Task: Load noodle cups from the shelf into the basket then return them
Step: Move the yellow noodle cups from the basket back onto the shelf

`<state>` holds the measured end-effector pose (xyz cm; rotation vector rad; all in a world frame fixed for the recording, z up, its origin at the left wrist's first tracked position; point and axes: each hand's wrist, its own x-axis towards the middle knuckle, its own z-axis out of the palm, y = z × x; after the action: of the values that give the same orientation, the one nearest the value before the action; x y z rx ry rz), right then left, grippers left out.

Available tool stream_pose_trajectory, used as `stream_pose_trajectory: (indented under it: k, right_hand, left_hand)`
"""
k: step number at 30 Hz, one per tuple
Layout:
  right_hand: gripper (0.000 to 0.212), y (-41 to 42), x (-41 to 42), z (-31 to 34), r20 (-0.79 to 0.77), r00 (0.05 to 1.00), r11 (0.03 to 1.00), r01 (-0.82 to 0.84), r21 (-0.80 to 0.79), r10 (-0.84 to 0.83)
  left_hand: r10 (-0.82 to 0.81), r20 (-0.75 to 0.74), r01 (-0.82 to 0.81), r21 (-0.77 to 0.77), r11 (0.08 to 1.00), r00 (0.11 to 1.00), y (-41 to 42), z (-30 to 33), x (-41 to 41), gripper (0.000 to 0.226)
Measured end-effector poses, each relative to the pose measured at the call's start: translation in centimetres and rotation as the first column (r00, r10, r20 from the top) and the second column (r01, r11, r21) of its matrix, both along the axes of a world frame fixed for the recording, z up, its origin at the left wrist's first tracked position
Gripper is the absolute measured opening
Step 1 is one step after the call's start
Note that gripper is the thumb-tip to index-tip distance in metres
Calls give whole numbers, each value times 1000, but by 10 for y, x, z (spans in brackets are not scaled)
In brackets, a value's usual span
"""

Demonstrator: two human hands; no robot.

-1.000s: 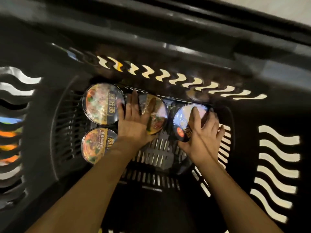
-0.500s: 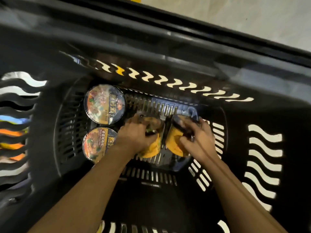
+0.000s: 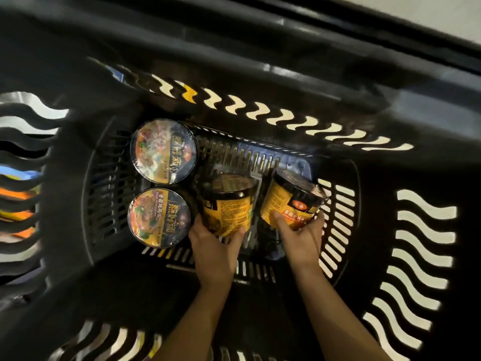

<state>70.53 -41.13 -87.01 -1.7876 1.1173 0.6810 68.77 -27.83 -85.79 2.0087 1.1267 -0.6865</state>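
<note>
Basket: we find a dark plastic shopping basket with wavy slots in its walls and a slotted floor; it holds four noodle cups in all.
Standing cups: we note two, lids up, on the floor at the left, the rear cup and the front cup, close together; no hand touches them.
Left hand: its fingers and thumb curl round the lower part of a yellow noodle cup, which is tilted with its side label toward us.
Right hand: it grips a second yellow cup, thumb across the label, the cup tipped on a slant just beside the first.
Contact with floor: we cannot tell whether either held cup rests on the basket floor.
Shelf: not in view.
Progress: in our judgement loading is complete and the return has begun; these two cups look to be the first taken.
Outstanding: we judge all four cups remain to be shelved.
</note>
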Motion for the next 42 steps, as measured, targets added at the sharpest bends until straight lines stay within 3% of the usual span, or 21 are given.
stream_pose_trajectory:
  k: [5, 9, 12, 17, 21, 25, 28, 31, 34, 38, 42]
  right_hand:
    - [104, -8, 13, -9, 52, 999, 994, -7, 108, 2]
    - [103, -9, 12, -14, 62, 998, 997, -17, 79, 12]
    - [91, -12, 12, -9, 58, 998, 999, -5, 51, 2]
    - [90, -11, 16, 36, 19, 998, 992, 52, 111, -55]
    - [91, -7, 20, 104, 57, 997, 985, 32, 169, -42]
    - [93, -2, 28, 194, 101, 995, 984, -22, 175, 4]
    - [81, 4, 40, 277, 181, 984, 984, -24, 177, -9]
    - [84, 8, 43, 360, 233, 972, 982, -34, 183, -10]
    - [89, 13, 43, 441, 304, 952, 980, -36, 196, -26]
    - [59, 23, 37, 539, 422, 905, 967, -68, 246, -44]
    - [56, 36, 24, 618, 550, 835, 949, -142, 281, -38]
  left_hand:
    - [49, -45, -51, -54, 997, 998, -12, -19, 15, 113]
    - [69, -30, -71, -34, 997, 997, -23, -30, 21, 119]
    - [109, 12, -109, -41, 993, 994, -20, -32, 17, 115]
    - [243, 20, -238, -141, 961, 970, -4, 5, 22, 93]
    - [321, 41, -302, -244, 922, 946, 7, 75, 32, 81]
    - [449, 63, -407, -325, 853, 891, 16, 168, 43, 89]
    - [444, 106, -386, -344, 856, 890, 23, 249, 49, 90]
    - [459, 159, -376, -377, 847, 874, 30, 334, 49, 103]
    - [484, 255, -362, -406, 839, 837, 37, 417, 48, 75]
    - [550, 365, -348, -489, 800, 751, 47, 517, 40, 63]
    - [626, 405, -324, -599, 732, 666, 60, 602, 17, 77]
